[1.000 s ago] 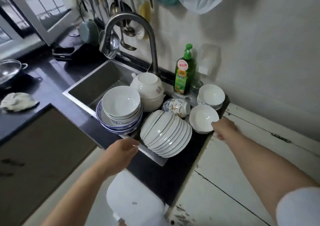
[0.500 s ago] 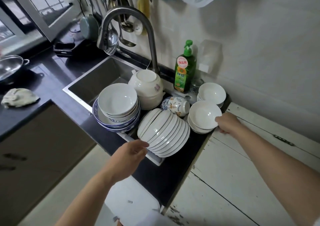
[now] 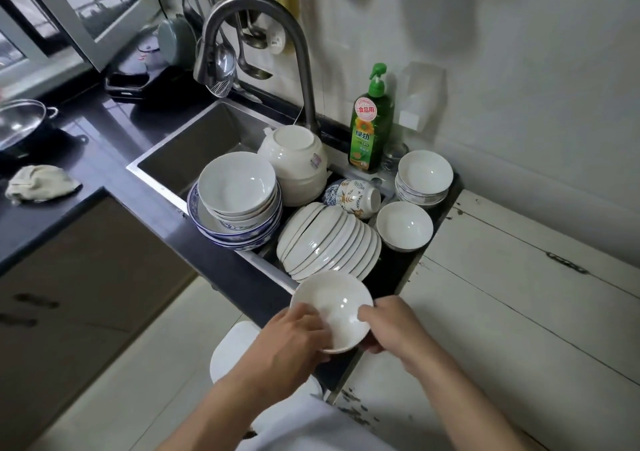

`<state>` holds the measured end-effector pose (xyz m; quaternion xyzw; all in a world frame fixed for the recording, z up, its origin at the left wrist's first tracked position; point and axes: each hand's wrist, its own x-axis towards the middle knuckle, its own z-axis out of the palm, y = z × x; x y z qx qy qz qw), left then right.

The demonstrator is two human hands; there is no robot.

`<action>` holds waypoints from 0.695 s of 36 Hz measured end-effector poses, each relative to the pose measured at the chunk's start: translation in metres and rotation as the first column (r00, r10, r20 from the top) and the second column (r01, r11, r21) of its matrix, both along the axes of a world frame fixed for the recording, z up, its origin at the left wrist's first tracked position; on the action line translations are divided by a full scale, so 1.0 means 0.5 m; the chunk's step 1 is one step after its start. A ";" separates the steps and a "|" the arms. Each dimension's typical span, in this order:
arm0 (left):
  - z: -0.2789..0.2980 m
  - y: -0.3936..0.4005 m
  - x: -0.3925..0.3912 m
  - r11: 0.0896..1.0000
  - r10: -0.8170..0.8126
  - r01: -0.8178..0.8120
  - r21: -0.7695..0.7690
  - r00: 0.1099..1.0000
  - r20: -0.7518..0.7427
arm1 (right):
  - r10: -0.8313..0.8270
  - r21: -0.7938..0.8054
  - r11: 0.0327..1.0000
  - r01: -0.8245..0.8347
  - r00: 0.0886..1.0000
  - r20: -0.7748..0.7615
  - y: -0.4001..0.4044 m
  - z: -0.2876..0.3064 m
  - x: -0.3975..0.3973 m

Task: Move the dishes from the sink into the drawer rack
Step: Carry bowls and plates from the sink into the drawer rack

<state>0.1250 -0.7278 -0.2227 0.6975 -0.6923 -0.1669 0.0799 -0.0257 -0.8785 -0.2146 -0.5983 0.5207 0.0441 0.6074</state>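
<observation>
Both hands, left hand (image 3: 291,343), right hand (image 3: 391,326), gripping white bowl (image 3: 334,308)

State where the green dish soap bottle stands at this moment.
In the head view, the green dish soap bottle stands upright at the back of the sink, against the wall, just right of the faucet and left of a stack of small white bowls.

white bowl (image 3: 334,308) lifted off stack, both hands gripping

Plain white bowl (image 3: 334,310), blue-patterned plates (image 3: 235,234), green soap bottle (image 3: 370,121), black counter (image 3: 104,160).
</observation>
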 end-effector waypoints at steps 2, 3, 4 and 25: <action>0.003 0.016 0.006 0.999 0.048 -0.048 -0.010 0.999 -0.005 | 0.026 0.100 0.995 -0.029 0.999 0.037 0.000 0.001 0.003; 0.006 0.020 0.010 0.996 0.092 -0.092 -0.017 0.996 -0.004 | -0.022 0.184 0.983 0.010 0.998 0.065 -0.007 0.001 0.005; 0.009 0.023 0.015 0.989 0.146 -0.146 -0.011 0.989 -0.010 | -0.110 0.252 0.964 0.086 0.991 0.080 -0.018 -0.002 0.009; 0.055 0.074 0.053 0.578 0.638 -0.729 0.365 0.126 -0.760 | -0.779 0.281 0.567 0.774 0.615 -0.122 -0.368 -0.310 0.131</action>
